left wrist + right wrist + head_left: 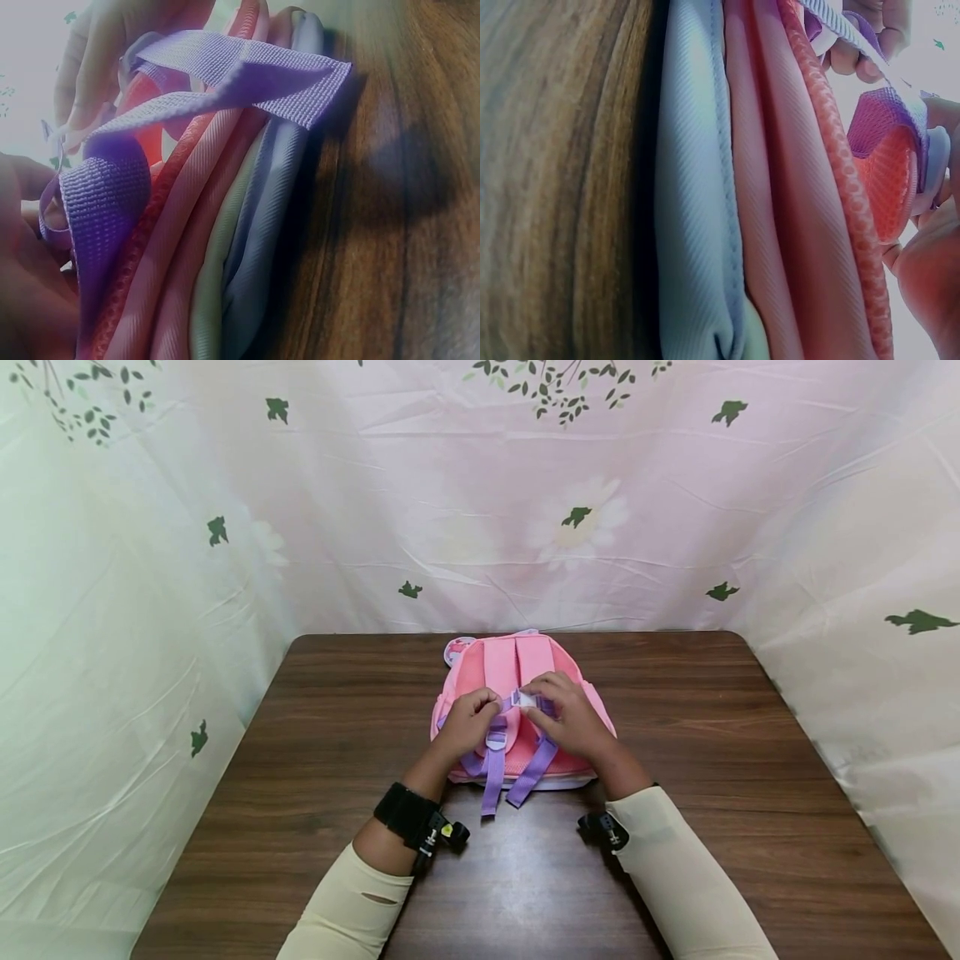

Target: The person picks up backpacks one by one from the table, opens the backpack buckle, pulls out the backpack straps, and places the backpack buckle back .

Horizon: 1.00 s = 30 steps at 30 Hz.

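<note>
A pink backpack (pixel 468 675) lies on the table with its back panel and shoulder straps facing up. Across the straps runs a purple chest strap with a white buckle (pixel 525 700). My left hand (pixel 471 720) pinches the purple webbing (pixel 105 187) just left of the buckle, fingers curled. From the other side, the thumb and fingers of my right hand (pixel 572 714) grip the buckle. Below the hands, two purple adjuster straps (pixel 492 781) hang loose past the bag's lower edge. A white plastic adjuster (pixel 496 740) sits on the left one.
The brown wooden table (pixel 675 710) extends around the bag. A round tag (pixel 457 650) pokes out at the bag's upper left. Pale curtains (pixel 465 510) with leaf and bird prints stand behind the table and at both sides.
</note>
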Each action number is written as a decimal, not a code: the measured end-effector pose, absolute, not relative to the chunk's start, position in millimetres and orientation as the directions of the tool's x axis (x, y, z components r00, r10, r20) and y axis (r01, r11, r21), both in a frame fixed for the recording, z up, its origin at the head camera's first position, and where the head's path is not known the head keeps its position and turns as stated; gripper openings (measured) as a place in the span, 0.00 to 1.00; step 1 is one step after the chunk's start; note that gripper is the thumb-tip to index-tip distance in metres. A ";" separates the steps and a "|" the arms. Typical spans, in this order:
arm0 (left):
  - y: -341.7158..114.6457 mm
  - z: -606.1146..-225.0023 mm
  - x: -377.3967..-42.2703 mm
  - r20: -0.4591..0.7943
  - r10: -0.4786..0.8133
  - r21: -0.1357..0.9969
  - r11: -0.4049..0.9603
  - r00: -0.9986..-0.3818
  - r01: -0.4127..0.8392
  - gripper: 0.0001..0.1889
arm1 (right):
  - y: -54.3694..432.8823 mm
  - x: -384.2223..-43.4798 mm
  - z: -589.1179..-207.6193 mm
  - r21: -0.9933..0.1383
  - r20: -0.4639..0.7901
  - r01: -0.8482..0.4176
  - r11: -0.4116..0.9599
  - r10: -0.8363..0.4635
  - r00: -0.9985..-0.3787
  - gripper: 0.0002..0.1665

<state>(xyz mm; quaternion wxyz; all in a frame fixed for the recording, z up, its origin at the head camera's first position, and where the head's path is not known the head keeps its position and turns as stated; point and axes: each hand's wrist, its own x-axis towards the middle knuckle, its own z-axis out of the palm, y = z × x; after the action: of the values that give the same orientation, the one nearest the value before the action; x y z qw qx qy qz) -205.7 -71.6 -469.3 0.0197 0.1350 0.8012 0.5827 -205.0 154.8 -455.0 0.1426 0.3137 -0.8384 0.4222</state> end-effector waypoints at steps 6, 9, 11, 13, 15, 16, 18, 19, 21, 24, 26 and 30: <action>-71.2 -469.3 -204.5 0.133 0.215 0.930 0.310 -0.968 0.197 0.12 | 153.3 -204.8 -454.6 -0.618 0.497 -0.644 0.450 -0.412 -0.764 0.16; -71.3 -469.5 -204.3 0.142 0.215 0.928 0.311 -0.966 0.205 0.13 | 152.7 -204.8 -455.3 -0.613 0.499 -0.649 0.450 -0.417 -0.760 0.14; -71.3 -469.3 -204.3 0.152 0.219 0.926 0.309 -0.964 0.217 0.13 | 152.5 -204.7 -455.5 -0.611 0.504 -0.653 0.448 -0.417 -0.757 0.13; -71.5 -468.7 -204.1 0.161 0.225 0.923 0.310 -0.961 0.228 0.13 | 152.6 -204.5 -455.6 -0.610 0.507 -0.654 0.446 -0.415 -0.756 0.12; -72.0 -468.8 -204.0 0.169 0.226 0.918 0.319 -0.960 0.236 0.13 | 153.0 -204.3 -455.5 -0.607 0.511 -0.656 0.449 -0.411 -0.755 0.11; -72.3 -468.7 -204.2 0.172 0.225 0.916 0.322 -0.959 0.240 0.13 | 153.2 -203.9 -454.5 -0.607 0.513 -0.656 0.450 -0.409 -0.755 0.11; -73.1 -468.1 -204.2 0.172 0.224 0.914 0.326 -0.959 0.241 0.12 | 153.8 -203.2 -453.0 -0.608 0.510 -0.651 0.454 -0.405 -0.759 0.11; -73.5 -468.0 -204.4 0.172 0.224 0.913 0.329 -0.959 0.241 0.12 | 153.9 -202.8 -452.2 -0.605 0.512 -0.652 0.457 -0.403 -0.758 0.11; -74.4 -467.7 -204.9 0.172 0.225 0.914 0.326 -0.959 0.240 0.12 | 154.3 -202.1 -450.7 -0.607 0.511 -0.648 0.459 -0.400 -0.761 0.11; -75.3 -466.1 -204.9 0.168 0.233 0.914 0.328 -0.958 0.240 0.12 | 154.2 -202.2 -450.2 -0.602 0.514 -0.653 0.460 -0.402 -0.757 0.11; -75.7 -465.3 -204.6 0.169 0.235 0.912 0.331 -0.957 0.242 0.13 | 154.3 -202.4 -450.7 -0.604 0.512 -0.651 0.460 -0.402 -0.759 0.11; -75.9 -465.3 -204.7 0.169 0.231 0.905 0.349 -0.958 0.244 0.13 | 154.3 -202.8 -452.1 -0.605 0.514 -0.650 0.460 -0.398 -0.760 0.11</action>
<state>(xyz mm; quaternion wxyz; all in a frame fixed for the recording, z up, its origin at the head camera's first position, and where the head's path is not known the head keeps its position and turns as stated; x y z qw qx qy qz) -204.7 -75.9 -465.3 -0.0059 0.1443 0.8212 0.5521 -202.8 154.3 -452.1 0.1517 0.3116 -0.8408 0.4158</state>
